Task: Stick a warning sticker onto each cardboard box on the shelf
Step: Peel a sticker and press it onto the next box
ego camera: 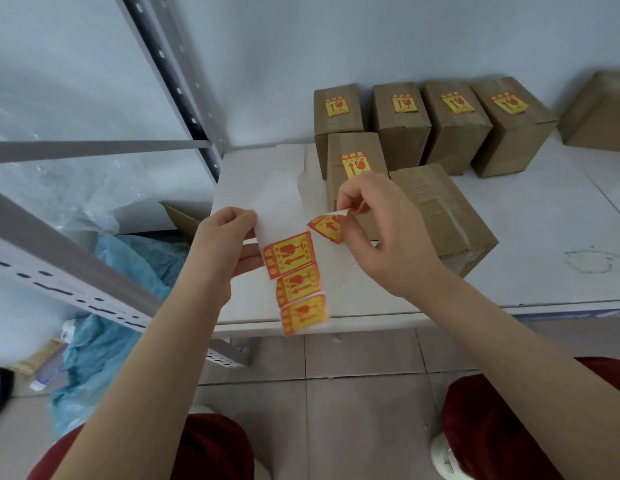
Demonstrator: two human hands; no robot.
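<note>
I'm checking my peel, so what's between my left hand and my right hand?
Head view: the white backing strip, gripped by the left hand, fills that gap; the right hand pinches a warning sticker beside it.

The left hand [222, 244], right hand [388, 230] and forearms [509, 341] are bare, with dark red trousers [502, 427] and a white shoe [447, 457] near right.

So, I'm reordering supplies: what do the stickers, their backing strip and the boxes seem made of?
Stickers: probably thin printed paper, yellow and red; the one the right hand peels curls. Backing strip: smooth white release paper, likely. Boxes: matte brown cardboard, glossy clear tape on the unlabelled one.
</note>
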